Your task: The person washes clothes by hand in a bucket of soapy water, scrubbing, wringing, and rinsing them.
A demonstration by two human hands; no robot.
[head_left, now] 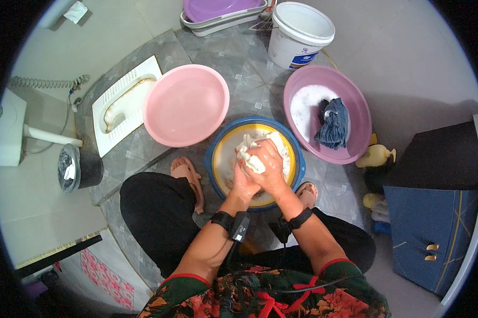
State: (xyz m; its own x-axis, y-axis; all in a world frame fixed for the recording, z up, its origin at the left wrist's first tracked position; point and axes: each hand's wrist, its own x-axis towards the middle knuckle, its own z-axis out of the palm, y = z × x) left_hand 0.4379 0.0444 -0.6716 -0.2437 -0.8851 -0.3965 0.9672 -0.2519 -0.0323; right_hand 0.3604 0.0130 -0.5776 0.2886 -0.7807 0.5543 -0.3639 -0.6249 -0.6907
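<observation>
Both my hands are closed round a wet, bunched white cloth. My left hand lies below and to the left of it, while my right hand wraps it from the right. They are held over a blue-rimmed basin with a yellow inner ring, standing on the floor between my feet. More whitish stuff, cloth or suds, shows in the basin behind my right hand. Much of the basin's inside is hidden by my hands.
A pink basin sits ahead left, overlapping a squat toilet. At right, a mauve basin holds suds and dark blue fabric. Behind are a white bucket and a purple tub. A blue cabinet stands right.
</observation>
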